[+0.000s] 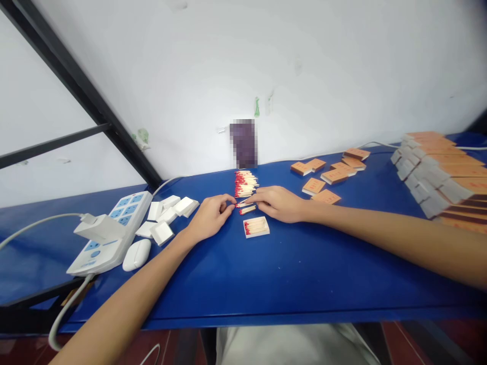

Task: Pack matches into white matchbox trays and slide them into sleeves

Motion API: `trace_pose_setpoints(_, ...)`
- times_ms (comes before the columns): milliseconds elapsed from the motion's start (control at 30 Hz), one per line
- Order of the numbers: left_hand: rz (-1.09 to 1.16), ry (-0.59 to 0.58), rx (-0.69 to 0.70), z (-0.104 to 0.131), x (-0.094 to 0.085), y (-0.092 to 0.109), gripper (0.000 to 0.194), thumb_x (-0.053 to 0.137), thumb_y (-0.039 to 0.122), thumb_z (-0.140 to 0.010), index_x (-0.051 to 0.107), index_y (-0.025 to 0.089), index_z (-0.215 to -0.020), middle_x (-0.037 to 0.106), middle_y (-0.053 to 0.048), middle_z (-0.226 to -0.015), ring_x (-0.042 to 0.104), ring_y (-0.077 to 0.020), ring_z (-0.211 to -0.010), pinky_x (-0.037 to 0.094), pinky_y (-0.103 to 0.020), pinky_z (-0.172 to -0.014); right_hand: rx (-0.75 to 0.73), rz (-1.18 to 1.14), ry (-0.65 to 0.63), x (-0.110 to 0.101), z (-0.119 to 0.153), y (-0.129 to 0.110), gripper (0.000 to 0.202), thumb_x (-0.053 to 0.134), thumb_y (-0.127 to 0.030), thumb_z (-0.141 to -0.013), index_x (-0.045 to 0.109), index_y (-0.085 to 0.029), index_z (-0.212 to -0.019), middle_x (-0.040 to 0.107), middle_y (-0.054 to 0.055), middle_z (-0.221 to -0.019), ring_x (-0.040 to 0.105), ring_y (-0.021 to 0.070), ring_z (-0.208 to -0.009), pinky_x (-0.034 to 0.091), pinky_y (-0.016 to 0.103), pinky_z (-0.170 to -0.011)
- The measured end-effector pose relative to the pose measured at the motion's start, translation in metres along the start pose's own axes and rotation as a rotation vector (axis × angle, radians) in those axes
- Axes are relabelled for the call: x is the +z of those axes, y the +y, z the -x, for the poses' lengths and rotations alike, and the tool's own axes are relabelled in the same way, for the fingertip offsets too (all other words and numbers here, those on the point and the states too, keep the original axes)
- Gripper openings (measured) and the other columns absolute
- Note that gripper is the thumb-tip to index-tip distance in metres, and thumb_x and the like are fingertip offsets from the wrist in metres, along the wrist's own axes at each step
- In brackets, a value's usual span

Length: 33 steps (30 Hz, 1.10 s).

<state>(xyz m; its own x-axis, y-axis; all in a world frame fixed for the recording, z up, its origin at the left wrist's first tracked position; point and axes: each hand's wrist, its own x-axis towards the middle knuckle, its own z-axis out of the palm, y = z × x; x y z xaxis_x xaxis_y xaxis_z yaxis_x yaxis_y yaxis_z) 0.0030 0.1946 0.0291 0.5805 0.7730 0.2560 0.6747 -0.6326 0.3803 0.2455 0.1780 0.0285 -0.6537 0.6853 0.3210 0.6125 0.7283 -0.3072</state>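
Note:
My left hand [210, 217] rests on the table with its fingers bent and a gap between thumb and index finger. Its index fingertip touches the red heads of a few loose matches [241, 205]. From the other side, my right hand [280, 204] reaches in with its index finger stretched to the pale ends of these matches. Just nearer me lies another small group of matches [248, 210]. A larger pile of red-headed matches [245, 183] is behind the hands. In front of them sits a white matchbox tray [257, 234] partly filled with matches.
Several white matchbox trays [163, 232] lie at left beside a white earphone case [137, 254] and a power strip [114, 228] with a plugged-in charger [99, 227]. Several orange matchboxes [335, 176] are scattered at right, near a tall stack of matchboxes [449, 172]. A wall rises behind the blue table [297, 274].

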Motion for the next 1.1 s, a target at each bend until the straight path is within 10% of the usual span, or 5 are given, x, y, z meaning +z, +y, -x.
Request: trace_pose_setpoints(1100,0.021,-0.005,0.022,0.0016,-0.0004,0.0046,0.020,0.048,0.030,-0.093,0.065,0.020,-0.096,0.050,0.005,-0.060,0.045,-0.0113,-0.055,0.033,-0.025,-0.059,0.030,0.039,-0.019,-0.0006,0.0001,-0.0025,0.038,0.043,-0.017,-0.092,0.060,-0.019,-0.126,0.066,0.010,-0.106,0.061,0.0207,-0.092,0.044,0.032,-0.079)
